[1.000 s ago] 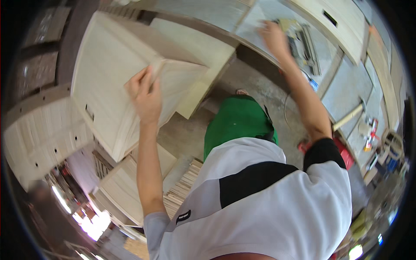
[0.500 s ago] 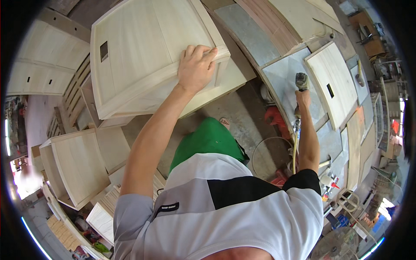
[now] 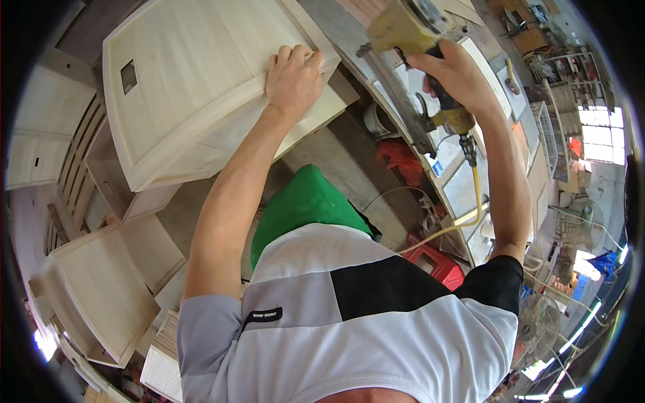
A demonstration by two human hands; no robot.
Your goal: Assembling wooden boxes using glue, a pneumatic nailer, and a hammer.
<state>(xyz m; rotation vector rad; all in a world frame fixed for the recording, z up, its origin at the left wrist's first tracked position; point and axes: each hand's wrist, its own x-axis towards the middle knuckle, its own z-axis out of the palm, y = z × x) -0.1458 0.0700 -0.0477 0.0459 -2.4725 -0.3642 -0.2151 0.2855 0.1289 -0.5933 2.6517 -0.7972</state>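
Note:
My left hand grips the near right corner of a pale wooden cabinet, its fingers bent over the framed edge. A small rectangular cutout shows in the cabinet's panel. In my right hand is a yellow and black pneumatic nail gun, raised over the workbench to the right. My fingers wrap its handle, and a yellow air hose runs from the fitting below. The gun stands apart from the cabinet; its long magazine slants toward me.
The workbench with grey sheets runs along the right side, with a pale panel partly behind my right hand. Under it are a bucket and a red case. More wooden cabinets stand at the left.
My right hand has lifted the nail gun off the bench, up and closer. My left hand keeps its hold on the cabinet corner; the whole view has shifted somewhat.

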